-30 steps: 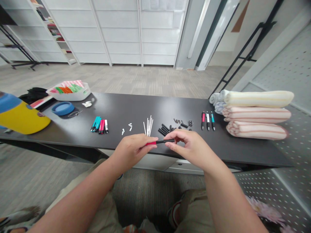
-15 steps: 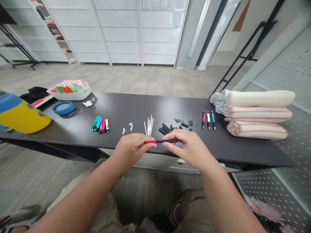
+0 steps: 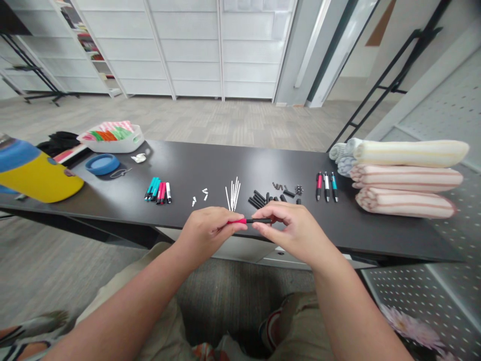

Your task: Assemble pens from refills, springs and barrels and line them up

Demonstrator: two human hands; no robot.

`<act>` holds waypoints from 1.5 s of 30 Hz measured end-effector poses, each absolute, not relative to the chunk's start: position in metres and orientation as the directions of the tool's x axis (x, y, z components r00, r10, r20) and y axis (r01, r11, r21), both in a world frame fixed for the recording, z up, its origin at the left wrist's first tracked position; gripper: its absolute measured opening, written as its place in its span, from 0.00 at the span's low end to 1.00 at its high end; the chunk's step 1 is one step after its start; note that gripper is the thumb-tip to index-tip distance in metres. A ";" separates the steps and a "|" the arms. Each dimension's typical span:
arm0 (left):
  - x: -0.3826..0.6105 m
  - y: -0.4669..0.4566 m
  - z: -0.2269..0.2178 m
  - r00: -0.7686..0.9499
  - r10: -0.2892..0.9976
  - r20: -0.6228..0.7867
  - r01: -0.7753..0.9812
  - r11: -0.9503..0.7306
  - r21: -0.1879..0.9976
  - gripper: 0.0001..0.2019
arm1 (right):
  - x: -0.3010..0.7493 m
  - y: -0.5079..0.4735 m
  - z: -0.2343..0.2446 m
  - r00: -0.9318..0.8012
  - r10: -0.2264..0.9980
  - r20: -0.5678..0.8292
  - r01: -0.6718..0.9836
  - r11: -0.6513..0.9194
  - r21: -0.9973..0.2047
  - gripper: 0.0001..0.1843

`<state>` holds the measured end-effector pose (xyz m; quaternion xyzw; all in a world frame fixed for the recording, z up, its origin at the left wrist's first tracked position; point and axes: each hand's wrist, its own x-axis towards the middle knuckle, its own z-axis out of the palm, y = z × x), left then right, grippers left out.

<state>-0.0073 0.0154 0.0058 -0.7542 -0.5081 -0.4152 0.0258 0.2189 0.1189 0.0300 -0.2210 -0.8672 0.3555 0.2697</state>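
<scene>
My left hand (image 3: 206, 229) pinches a red pen barrel (image 3: 240, 220) level over the table's front edge. At its right end a black tube (image 3: 262, 220) lies in line with it, pinched between the thumb and fingers of my right hand (image 3: 295, 225). The two parts meet between my hands; how deep one sits in the other cannot be seen. Just beyond my fingers are thin white refills (image 3: 233, 195) and several loose black tubes (image 3: 258, 199). Small springs (image 3: 278, 186) and dark metal pieces (image 3: 298, 190) lie behind the tubes.
On the dark table (image 3: 203, 160), teal, red and white pen barrels (image 3: 158, 190) and small white tips (image 3: 205, 192) lie to the left. Three whole pens (image 3: 326, 187) and rolled towels (image 3: 409, 178) are at right. A white basket (image 3: 112, 144), blue lid (image 3: 102, 164) and yellow-blue object (image 3: 41, 175) stand far left.
The view has shifted a little, so the table's contents appear slightly further right. Both hands keep the same grip on the red barrel and black tube.
</scene>
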 end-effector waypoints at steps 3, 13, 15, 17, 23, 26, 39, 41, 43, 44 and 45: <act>-0.006 0.015 0.005 0.131 0.740 0.660 0.786 -0.484 0.386 0.07 | 0.218 0.118 0.030 -0.759 0.579 0.299 0.196 0.641 -0.742 0.03; -0.004 0.016 0.006 0.137 0.735 0.664 0.785 -0.490 0.380 0.07 | 0.217 0.116 0.030 -0.753 0.586 0.299 0.190 0.630 -0.753 0.03; -0.006 0.017 0.009 0.149 0.731 0.665 0.782 -0.499 0.373 0.07 | 0.216 0.116 0.030 -0.747 0.594 0.300 0.193 0.625 -0.757 0.03; -0.008 0.018 0.012 0.165 0.729 0.664 0.780 -0.509 0.365 0.10 | 0.217 0.117 0.031 -0.728 0.616 0.301 0.209 0.618 -0.758 0.04; -0.017 0.016 0.020 0.141 0.794 0.592 0.811 -0.435 0.392 0.08 | 0.222 0.123 0.031 -0.669 0.688 0.283 0.231 0.553 -0.800 0.11; -0.021 0.014 0.022 0.116 0.817 0.564 0.809 -0.407 0.424 0.07 | 0.226 0.126 0.030 -0.677 0.690 0.255 0.202 0.507 -0.838 0.12; -0.020 0.012 0.022 0.144 0.811 0.567 0.734 -0.472 0.489 0.06 | 0.227 0.123 0.028 -0.718 0.605 0.345 0.191 0.647 -0.738 0.06; -0.019 0.011 0.020 0.146 0.806 0.573 0.734 -0.477 0.483 0.05 | 0.227 0.123 0.026 -0.719 0.597 0.355 0.202 0.669 -0.715 0.06; -0.019 0.011 0.018 0.152 0.802 0.578 0.737 -0.481 0.474 0.05 | 0.227 0.123 0.025 -0.724 0.591 0.355 0.209 0.679 -0.704 0.06; -0.019 0.011 0.018 0.154 0.803 0.576 0.740 -0.480 0.472 0.05 | 0.226 0.123 0.025 -0.727 0.588 0.353 0.210 0.681 -0.701 0.06; -0.019 0.011 0.017 0.154 0.804 0.575 0.742 -0.478 0.470 0.05 | 0.226 0.123 0.025 -0.730 0.586 0.351 0.212 0.682 -0.700 0.06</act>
